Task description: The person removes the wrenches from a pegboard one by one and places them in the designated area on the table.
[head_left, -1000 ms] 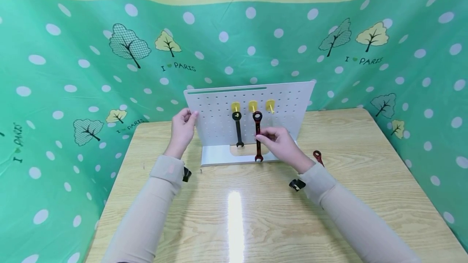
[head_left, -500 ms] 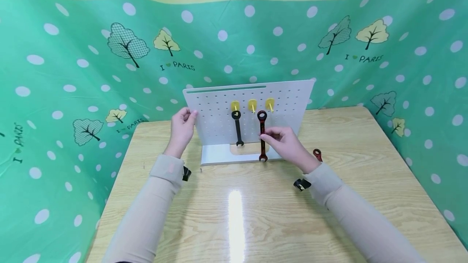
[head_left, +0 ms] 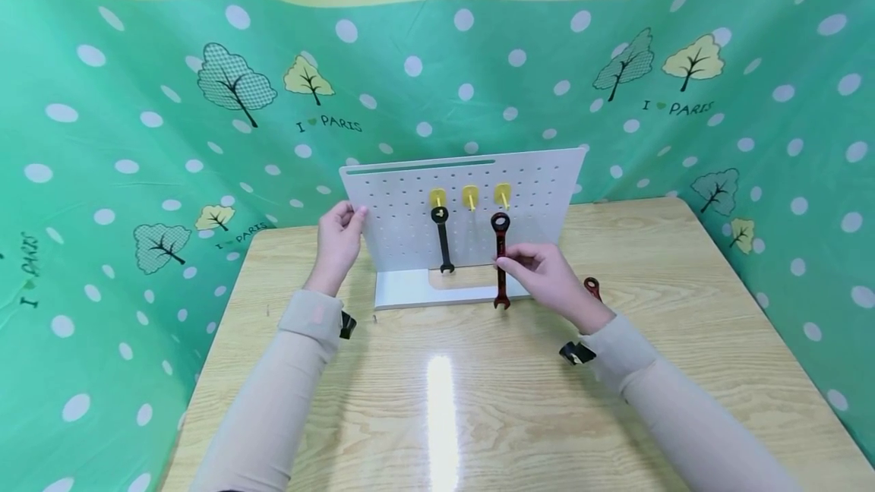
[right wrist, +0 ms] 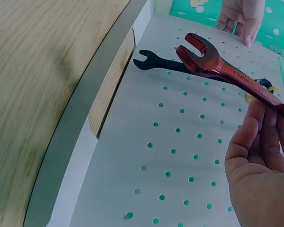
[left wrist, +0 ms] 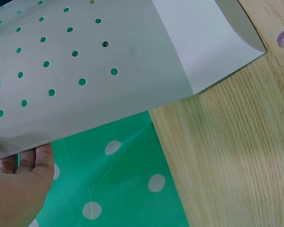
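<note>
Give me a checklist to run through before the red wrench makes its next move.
1. Pegboard held at its left edge by the left grip: ok.
2. Red wrench pinched in the right grip, ring end up: ok.
3. Right hook and middle hook bare: ok.
4. Dark wrench hanging on the left hook: ok.
5. Red wrench on a hook: not ok; its ring shows below the right hook.
6. Depth between ring and hook: cannot tell.
</note>
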The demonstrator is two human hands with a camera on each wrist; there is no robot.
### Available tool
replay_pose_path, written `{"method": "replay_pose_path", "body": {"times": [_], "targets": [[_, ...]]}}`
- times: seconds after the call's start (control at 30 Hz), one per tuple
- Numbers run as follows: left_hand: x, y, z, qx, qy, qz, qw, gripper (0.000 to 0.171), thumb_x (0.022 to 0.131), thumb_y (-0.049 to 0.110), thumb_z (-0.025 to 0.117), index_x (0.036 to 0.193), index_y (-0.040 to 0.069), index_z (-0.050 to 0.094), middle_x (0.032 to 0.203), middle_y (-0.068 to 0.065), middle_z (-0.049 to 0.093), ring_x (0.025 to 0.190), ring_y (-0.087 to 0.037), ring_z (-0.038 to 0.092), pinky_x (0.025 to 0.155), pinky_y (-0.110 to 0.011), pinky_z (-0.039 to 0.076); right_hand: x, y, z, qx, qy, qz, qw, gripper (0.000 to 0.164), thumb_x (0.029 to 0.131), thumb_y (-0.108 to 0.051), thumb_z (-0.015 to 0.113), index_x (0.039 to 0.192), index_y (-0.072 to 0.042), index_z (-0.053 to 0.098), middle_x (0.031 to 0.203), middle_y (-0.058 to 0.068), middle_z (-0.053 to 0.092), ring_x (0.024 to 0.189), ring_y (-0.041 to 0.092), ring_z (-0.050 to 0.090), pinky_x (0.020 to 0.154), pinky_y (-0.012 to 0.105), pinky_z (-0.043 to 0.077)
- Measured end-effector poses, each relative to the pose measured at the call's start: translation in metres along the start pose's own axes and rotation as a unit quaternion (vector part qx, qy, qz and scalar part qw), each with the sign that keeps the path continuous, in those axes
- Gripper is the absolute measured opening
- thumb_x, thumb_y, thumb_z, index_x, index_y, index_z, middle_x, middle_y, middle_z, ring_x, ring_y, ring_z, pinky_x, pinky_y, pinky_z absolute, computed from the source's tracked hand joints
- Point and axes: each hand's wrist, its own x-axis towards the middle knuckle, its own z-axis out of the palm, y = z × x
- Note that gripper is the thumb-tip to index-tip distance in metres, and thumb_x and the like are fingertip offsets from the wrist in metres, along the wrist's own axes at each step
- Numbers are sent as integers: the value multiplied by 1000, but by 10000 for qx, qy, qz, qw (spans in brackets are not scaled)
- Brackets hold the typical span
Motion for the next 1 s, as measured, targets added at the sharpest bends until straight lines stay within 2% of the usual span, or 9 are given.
{"method": "replay_pose_path", "body": {"times": [0.03,0.2,0.33,0.57,0.83,1.0], "targets": [[0,0,0,-7,-4,5,10000,31,107,26,56,117,-2,65,112,-18,71,100,-25,67,80,-36,55,0,5,-1,13,21,-42,10000,15,100,-15,69,103,-2,76,93,7,72,78,24,63,67,28,54],[0,0,0,-46,-37,0,10000,30,107,24,56,117,-3,65,113,-18,70,99,-25,66,81,-41,55,-5,7,-7,-78,60,31,9999,12,100,-10,68,102,-1,76,95,8,72,79,25,62,66,26,53],[-1,1,0,-108,-21,1,9999,29,107,23,56,117,-3,65,112,-19,70,100,-26,66,85,-44,55,-9,2,-11,-211,109,110,9997,12,100,-4,66,103,4,74,97,13,71,79,26,61,65,25,51],[-1,3,0,-116,-19,34,9999,28,107,21,57,117,-4,64,113,-20,70,102,-26,67,87,-40,56,-18,-27,-17,-237,180,71,9995,10,99,1,65,101,7,73,97,17,71,77,17,61,66,24,53],[-1,1,-1,-125,-26,9,9999,30,107,23,56,118,-4,64,114,-19,70,101,-26,66,86,-42,55,-24,-27,-23,-282,230,38,9993,10,99,1,65,101,7,73,94,16,71,74,17,60,64,24,52],[0,0,0,-128,-16,5,9999,30,106,23,57,119,-3,64,114,-18,70,104,-26,66,88,-39,56,-26,-26,-27,-339,297,67,9990,10,99,2,65,101,8,73,94,19,71,74,14,60,64,23,52]]}}
